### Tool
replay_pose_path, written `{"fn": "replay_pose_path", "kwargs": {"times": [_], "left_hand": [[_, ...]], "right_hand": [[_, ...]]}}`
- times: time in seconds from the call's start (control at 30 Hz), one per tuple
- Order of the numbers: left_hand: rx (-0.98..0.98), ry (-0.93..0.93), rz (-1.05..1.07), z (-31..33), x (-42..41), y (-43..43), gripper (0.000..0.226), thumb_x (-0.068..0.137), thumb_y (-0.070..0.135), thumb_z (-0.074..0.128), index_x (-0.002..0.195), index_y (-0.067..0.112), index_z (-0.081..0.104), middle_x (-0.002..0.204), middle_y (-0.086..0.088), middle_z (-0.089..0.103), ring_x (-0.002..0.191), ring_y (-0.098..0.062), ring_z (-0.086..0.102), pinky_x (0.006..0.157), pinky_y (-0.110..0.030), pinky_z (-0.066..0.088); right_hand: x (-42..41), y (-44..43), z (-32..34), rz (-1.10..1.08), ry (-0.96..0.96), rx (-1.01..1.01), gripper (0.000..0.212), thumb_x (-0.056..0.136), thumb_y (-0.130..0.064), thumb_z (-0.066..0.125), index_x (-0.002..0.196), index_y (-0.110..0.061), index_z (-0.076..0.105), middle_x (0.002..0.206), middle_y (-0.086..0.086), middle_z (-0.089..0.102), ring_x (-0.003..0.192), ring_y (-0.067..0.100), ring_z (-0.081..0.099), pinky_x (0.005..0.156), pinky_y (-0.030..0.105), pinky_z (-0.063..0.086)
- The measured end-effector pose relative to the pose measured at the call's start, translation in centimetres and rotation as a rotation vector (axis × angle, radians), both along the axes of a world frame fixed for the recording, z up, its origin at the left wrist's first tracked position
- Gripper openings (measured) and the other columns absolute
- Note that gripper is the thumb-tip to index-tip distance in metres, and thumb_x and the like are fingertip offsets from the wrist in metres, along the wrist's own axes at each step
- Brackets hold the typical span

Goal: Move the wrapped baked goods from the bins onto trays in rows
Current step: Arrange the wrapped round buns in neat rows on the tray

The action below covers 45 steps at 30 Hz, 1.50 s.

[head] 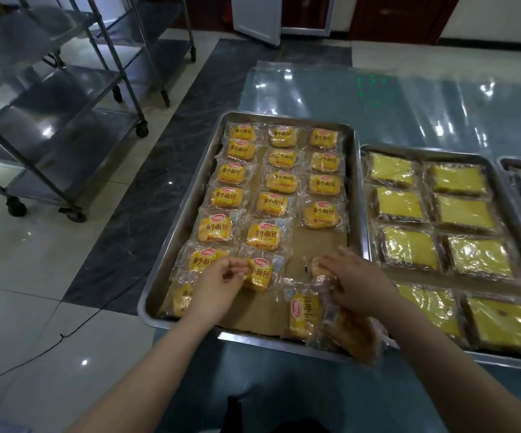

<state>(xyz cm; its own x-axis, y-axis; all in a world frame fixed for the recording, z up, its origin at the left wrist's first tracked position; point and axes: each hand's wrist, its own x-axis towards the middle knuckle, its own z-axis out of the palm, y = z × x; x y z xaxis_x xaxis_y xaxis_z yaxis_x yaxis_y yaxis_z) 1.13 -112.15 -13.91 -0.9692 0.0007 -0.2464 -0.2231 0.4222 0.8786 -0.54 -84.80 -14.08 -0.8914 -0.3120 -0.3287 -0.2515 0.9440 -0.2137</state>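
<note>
Right hand grips wrapped bun, left hand pinches neighbouring packet; seat bun square, label up, in lower-centre gap of tray.

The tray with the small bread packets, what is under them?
A brown cardboard sheet lines the tray; it shows in the bare patches between the bread packets. Beneath the packets it is covered, so its full extent cannot be seen.
</note>
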Motion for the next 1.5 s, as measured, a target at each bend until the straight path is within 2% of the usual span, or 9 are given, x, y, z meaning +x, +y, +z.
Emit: {"fn": "replay_pose_path", "kwargs": {"times": [0.17,0.3,0.4,0.6,0.73,0.9,1.1,1.27,1.5], "left_hand": [[-0.256,0.116,-0.222,-0.8,-1.9,2.0,0.038,0.090,0.019,0.059,0.124,0.034,0.052,0.130,0.013,0.052,0.119,-0.007,0.048,0.098,-0.027,0.041],[-0.658,0.165,-0.454,-3.1,-2.9,2.6,0.068,0.094,0.043,0.046,0.149,0.035,0.008,0.155,0.006,-0.008,0.142,-0.016,-0.009,0.111,-0.034,-0.006],[-0.834,0.213,-0.514,-5.0,-2.0,2.5,0.062,0.097,0.050,0.025,0.145,0.035,-0.011,0.153,0.000,-0.021,0.138,-0.017,-0.026,0.109,-0.034,-0.016],[-0.914,0.253,-0.523,-5.7,-1.6,2.4,0.058,0.097,0.050,0.017,0.144,0.034,-0.013,0.153,0.000,-0.020,0.139,-0.018,-0.026,0.111,-0.035,-0.015],[-0.923,0.260,-0.523,-5.7,-1.6,2.5,0.058,0.097,0.049,0.017,0.146,0.033,-0.010,0.153,0.000,-0.019,0.139,-0.018,-0.026,0.110,-0.035,-0.017],[-0.966,0.273,-0.520,-5.8,-1.6,2.6,0.059,0.097,0.049,0.018,0.146,0.032,-0.010,0.153,0.000,-0.018,0.138,-0.019,-0.026,0.108,-0.035,-0.020],[-0.982,0.278,-0.498,-5.6,-1.5,2.7,0.060,0.097,0.047,0.021,0.147,0.032,-0.007,0.154,0.000,-0.015,0.139,-0.018,-0.024,0.108,-0.036,-0.020],[-0.923,0.326,-0.500,-4.9,-3.2,4.1,0.060,0.093,0.048,0.018,0.143,0.037,-0.015,0.153,0.002,-0.020,0.139,-0.016,-0.027,0.112,-0.038,-0.015],[-0.940,0.172,-0.592,-5.2,-6.3,5.1,0.064,0.093,0.060,0.016,0.145,0.037,-0.014,0.148,-0.003,-0.033,0.133,-0.025,-0.034,0.106,-0.039,-0.017]], "right_hand": [[-1.3,-0.4,0.1,-0.200,0.015,-0.029,0.040,0.093,-0.023,0.051,0.131,-0.022,0.037,0.112,0.003,0.064,0.099,0.024,0.060,0.084,0.040,0.052],[-2.6,-0.7,0.8,-0.352,-0.020,-0.272,0.019,0.097,-0.029,0.048,0.112,-0.018,0.049,0.099,-0.002,0.061,0.086,0.018,0.060,0.071,0.035,0.050],[-3.5,-0.6,1.9,-0.432,-0.073,-0.497,0.019,0.098,-0.025,0.048,0.090,-0.017,0.063,0.087,0.000,0.066,0.076,0.020,0.061,0.062,0.033,0.049],[-4.5,-0.3,1.8,-0.407,-0.067,-0.457,0.022,0.097,-0.025,0.048,0.108,-0.021,0.066,0.096,-0.004,0.067,0.084,0.011,0.061,0.074,0.033,0.053],[-4.7,-1.0,0.9,-0.400,0.214,-0.239,0.037,0.097,-0.034,0.044,0.131,-0.022,0.053,0.125,0.005,0.053,0.112,0.024,0.050,0.093,0.044,0.046],[-2.8,-3.2,-1.0,-0.274,0.125,-0.081,0.041,0.090,-0.039,0.056,0.130,-0.033,0.047,0.139,-0.003,0.044,0.125,0.025,0.042,0.103,0.047,0.039],[-2.7,-3.7,-3.1,-0.219,0.097,-0.080,0.076,0.085,0.007,0.045,0.146,-0.035,0.026,0.159,-0.006,0.012,0.147,0.022,-0.003,0.108,0.049,-0.014],[-3.1,-3.5,-4.8,-0.199,0.083,-0.047,0.060,0.101,-0.032,0.031,0.150,-0.037,-0.005,0.158,0.000,-0.018,0.141,0.023,-0.024,0.107,0.046,-0.015],[-3.9,-4.0,-5.5,-0.260,0.068,-0.033,0.062,0.100,-0.045,0.032,0.151,-0.036,-0.002,0.160,0.002,-0.012,0.145,0.032,-0.014,0.114,0.055,0.003]]}}
